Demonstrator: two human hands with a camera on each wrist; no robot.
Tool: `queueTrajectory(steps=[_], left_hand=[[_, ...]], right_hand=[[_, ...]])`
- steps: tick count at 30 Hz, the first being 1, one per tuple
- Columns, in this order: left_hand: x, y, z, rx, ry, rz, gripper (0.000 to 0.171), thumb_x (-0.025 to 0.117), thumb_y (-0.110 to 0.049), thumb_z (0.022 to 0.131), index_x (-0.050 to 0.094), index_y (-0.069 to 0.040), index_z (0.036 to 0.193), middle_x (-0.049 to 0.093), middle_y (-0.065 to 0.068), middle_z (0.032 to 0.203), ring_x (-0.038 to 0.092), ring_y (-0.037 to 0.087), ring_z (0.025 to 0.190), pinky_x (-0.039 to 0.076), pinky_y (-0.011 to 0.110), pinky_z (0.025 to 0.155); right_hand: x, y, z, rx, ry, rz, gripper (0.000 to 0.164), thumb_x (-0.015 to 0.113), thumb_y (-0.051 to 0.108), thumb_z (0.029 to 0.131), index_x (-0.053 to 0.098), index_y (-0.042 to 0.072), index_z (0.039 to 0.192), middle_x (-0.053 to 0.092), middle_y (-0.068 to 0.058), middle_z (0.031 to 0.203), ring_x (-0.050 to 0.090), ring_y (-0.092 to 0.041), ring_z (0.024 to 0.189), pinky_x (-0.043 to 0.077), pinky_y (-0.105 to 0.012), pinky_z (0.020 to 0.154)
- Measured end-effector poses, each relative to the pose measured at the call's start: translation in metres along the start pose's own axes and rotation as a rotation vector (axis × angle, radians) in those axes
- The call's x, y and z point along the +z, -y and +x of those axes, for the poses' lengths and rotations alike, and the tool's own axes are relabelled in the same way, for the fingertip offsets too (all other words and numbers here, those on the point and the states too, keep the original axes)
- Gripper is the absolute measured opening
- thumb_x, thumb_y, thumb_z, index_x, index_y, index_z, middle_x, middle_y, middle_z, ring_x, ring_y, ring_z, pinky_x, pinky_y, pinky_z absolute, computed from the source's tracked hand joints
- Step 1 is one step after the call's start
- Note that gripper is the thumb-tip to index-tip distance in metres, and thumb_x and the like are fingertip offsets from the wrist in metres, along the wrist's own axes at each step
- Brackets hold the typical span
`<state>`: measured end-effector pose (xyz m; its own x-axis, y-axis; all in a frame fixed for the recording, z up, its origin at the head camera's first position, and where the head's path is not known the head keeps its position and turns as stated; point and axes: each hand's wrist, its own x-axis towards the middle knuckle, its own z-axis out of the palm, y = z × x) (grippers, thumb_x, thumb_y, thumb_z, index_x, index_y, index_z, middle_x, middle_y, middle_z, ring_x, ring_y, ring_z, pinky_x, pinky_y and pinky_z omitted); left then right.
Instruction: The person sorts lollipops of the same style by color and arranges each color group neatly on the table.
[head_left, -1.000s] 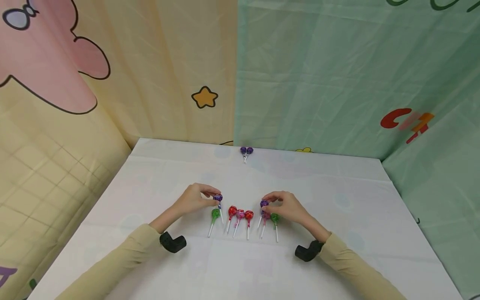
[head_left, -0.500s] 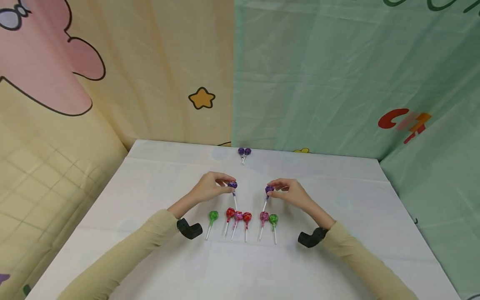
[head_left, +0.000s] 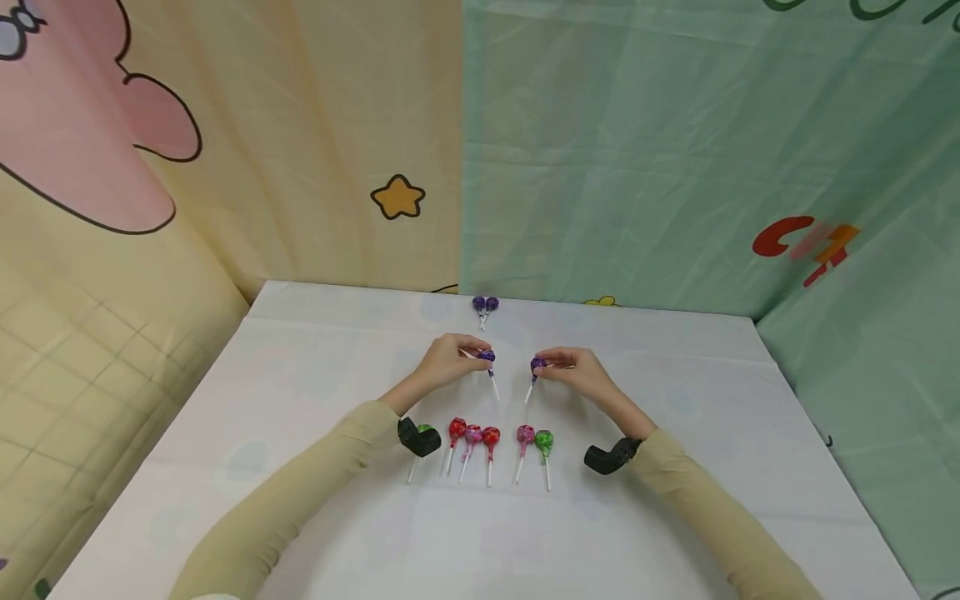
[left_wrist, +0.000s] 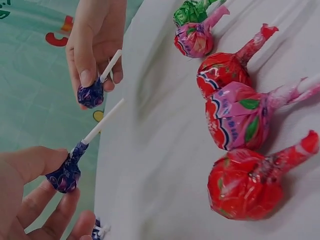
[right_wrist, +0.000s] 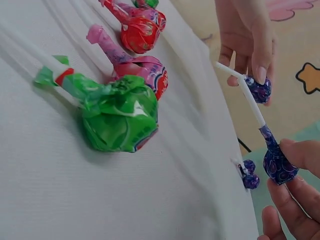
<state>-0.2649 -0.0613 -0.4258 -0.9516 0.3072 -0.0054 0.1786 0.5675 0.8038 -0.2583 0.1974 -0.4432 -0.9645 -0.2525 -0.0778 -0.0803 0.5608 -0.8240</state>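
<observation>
Across the white table (head_left: 480, 542), left to right: a green lollipop (head_left: 424, 427), partly hidden behind a black wrist camera (head_left: 419, 439). Above the table, the left hand (head_left: 447, 361), thumb and fingers pinched on the head of a purple lollipop (head_left: 487, 356), white stick slanting down. In the near row, a red lollipop (head_left: 457, 428), a pink lollipop (head_left: 472, 434) and another red lollipop (head_left: 491, 437), in shiny twisted wrappers. Near the far edge, two more purple lollipops (head_left: 492, 303), sticks meeting. Then a second pink lollipop (head_left: 525, 434); beyond it, another purple lollipop (head_left: 537, 365), darkly wrapped with paler swirls; beside the pink one, a second green lollipop (head_left: 543, 440). Last, the right hand (head_left: 581, 373), likewise pinched on that purple head.
</observation>
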Motion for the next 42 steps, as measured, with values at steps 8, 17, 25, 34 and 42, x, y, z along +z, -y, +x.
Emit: queueTrajectory(steps=[8, 17, 25, 34, 42], left_hand=[[0.008, -0.005, 0.026, -0.035, -0.086, 0.031, 0.031, 0.075, -0.023, 0.082, 0.072, -0.012, 0.111, 0.072, 0.007, 0.100, 0.064, 0.021, 0.093, 0.044, 0.025, 0.069], [0.014, -0.006, 0.058, -0.061, -0.120, 0.042, 0.032, 0.074, -0.025, 0.083, 0.072, -0.015, 0.113, 0.071, 0.007, 0.106, 0.064, 0.023, 0.100, 0.044, 0.029, 0.074], [0.020, -0.005, 0.087, -0.086, -0.196, 0.041, 0.033, 0.073, -0.026, 0.084, 0.071, -0.015, 0.115, 0.072, 0.006, 0.108, 0.065, 0.021, 0.102, 0.047, 0.034, 0.082], [0.022, -0.012, 0.108, -0.108, -0.232, 0.076, 0.032, 0.073, -0.028, 0.085, 0.072, -0.016, 0.115, 0.072, 0.004, 0.108, 0.066, 0.020, 0.099, 0.051, 0.035, 0.078], [0.031, -0.014, 0.129, -0.086, -0.247, 0.118, 0.032, 0.072, -0.024, 0.086, 0.071, -0.015, 0.117, 0.073, 0.004, 0.109, 0.067, 0.021, 0.100, 0.051, 0.035, 0.078]], right_hand=[[-0.005, -0.001, 0.020, 0.041, -0.046, 0.040, 0.044, 0.073, 0.031, 0.085, 0.066, 0.007, 0.122, 0.068, -0.014, 0.119, 0.062, -0.027, 0.108, 0.051, -0.037, 0.090], [-0.012, -0.002, 0.042, 0.060, -0.093, 0.058, 0.044, 0.072, 0.028, 0.086, 0.064, 0.007, 0.124, 0.066, -0.015, 0.122, 0.062, -0.029, 0.112, 0.049, -0.042, 0.094], [-0.020, -0.005, 0.070, 0.079, -0.117, 0.061, 0.043, 0.074, 0.027, 0.084, 0.066, 0.007, 0.122, 0.067, -0.015, 0.120, 0.063, -0.028, 0.111, 0.051, -0.038, 0.092], [-0.026, -0.005, 0.096, 0.079, -0.143, 0.056, 0.045, 0.074, 0.028, 0.085, 0.064, 0.007, 0.124, 0.066, -0.015, 0.121, 0.062, -0.027, 0.111, 0.050, -0.039, 0.092], [-0.030, -0.006, 0.115, 0.040, -0.140, 0.071, 0.041, 0.074, 0.020, 0.085, 0.064, 0.005, 0.122, 0.067, -0.018, 0.118, 0.064, -0.029, 0.110, 0.051, -0.040, 0.091]])
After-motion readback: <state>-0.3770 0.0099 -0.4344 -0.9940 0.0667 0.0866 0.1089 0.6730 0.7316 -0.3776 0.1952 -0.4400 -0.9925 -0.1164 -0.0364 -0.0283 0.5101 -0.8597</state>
